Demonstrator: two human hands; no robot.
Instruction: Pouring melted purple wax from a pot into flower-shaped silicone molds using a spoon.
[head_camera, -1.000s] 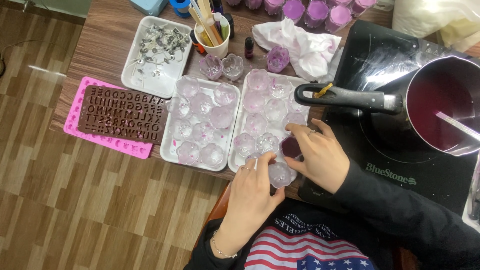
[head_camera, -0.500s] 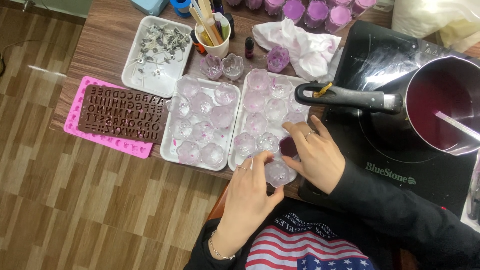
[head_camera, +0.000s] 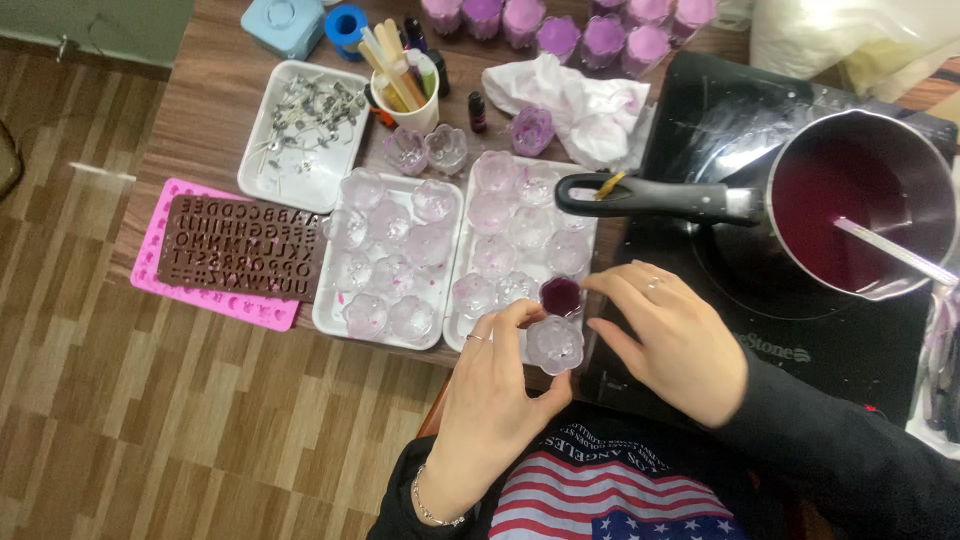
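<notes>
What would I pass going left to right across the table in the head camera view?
Pink mould → brown letter mould → first white tray of clear cups → second tray of cups → black cooktop → pot of purple liquid.

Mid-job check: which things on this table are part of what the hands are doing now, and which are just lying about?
In use:
left hand holding a clear flower-shaped cup
right hand by the cup filled with purple liquid
white tray of clear cups
saucepan of purple liquid

Lying about:
brown letter mould
pink mould
tray of metal bits
crumpled tissue
</notes>
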